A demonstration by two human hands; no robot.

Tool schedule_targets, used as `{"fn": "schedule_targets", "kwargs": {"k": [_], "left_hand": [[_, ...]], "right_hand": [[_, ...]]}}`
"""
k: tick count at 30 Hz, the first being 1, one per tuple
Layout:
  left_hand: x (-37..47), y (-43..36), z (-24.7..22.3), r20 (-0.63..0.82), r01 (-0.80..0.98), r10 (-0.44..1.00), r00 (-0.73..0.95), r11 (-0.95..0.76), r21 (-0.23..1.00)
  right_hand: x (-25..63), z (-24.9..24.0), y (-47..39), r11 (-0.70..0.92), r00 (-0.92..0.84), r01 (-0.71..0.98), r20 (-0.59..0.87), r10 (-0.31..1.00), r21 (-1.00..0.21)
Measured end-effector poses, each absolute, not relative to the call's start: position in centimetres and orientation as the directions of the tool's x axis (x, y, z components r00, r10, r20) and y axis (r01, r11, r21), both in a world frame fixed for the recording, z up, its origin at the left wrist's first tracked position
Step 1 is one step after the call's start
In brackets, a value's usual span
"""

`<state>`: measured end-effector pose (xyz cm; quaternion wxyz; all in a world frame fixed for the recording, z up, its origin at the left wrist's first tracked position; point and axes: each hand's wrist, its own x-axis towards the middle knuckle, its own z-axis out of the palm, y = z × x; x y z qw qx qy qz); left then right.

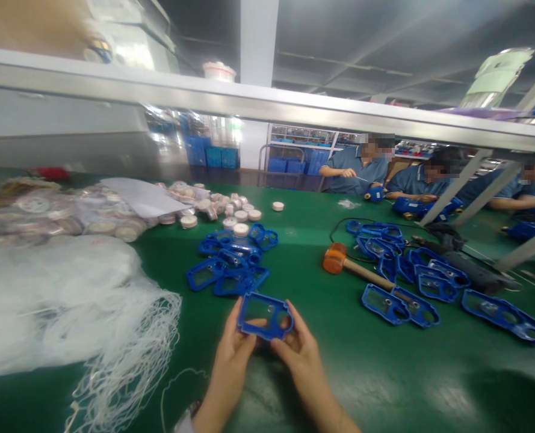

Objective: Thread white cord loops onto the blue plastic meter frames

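Note:
Between my two hands I hold a blue cover frame (267, 329) with a clear window and a round opening at its right end. My left hand (235, 343) grips its left side, thumb at the lower edge. The right side is in the fingers of my right hand (299, 346), whose thumb also presses near the lower edge. Just beyond lies a pile of similar blue frames (238, 261). To the right, more blue frames (387, 304) lie around a mallet (336, 258) with an orange head and wooden handle.
White cords (132, 355) spill from a white bundle (59, 294) at left. Behind it are round white spools (188, 221), several in plastic bags, and a paper sheet (145, 197). A dark power tool (479, 270) lies right. A metal shelf rail (267, 99) crosses above; co-workers (355, 165) sit beyond.

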<state>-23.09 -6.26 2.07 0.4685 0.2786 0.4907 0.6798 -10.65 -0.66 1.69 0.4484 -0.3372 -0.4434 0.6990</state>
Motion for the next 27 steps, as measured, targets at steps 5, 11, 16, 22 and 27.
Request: {"fn": "schedule_targets", "kwargs": {"k": [5, 11, 16, 22, 27], "left_hand": [[-23.9, -6.0, 2.7, -0.142, -0.378, 0.882, -0.449, -0.043, 0.925], [-23.9, -5.9, 2.7, -0.209, -0.433, 0.882, -0.421, 0.007, 0.902], [-24.0, -6.1, 2.7, -0.204, -0.395, 0.908, -0.366, 0.047, 0.917], [-25.6, -5.9, 1.4, -0.203, -0.26, 0.931, -0.303, 0.124, 0.958], [-26.8, -6.0, 1.1, -0.198, -0.167, 0.955, -0.221, 0.162, 0.972]], "right_hand": [[-9.7, 1.2, 0.1, -0.244, -0.398, -0.337, -0.097, 0.912, -0.909], [-9.5, 1.2, 0.5, -0.272, -0.401, -0.396, -0.101, 0.911, -0.877], [-9.0, 1.0, 1.0, -0.267, -0.397, -0.389, -0.101, 0.912, -0.881], [-8.8, 0.8, 1.2, -0.279, -0.391, -0.373, -0.123, 0.912, -0.885], [-8.8, 0.9, 1.4, -0.267, -0.361, -0.312, -0.147, 0.921, -0.912]]}}
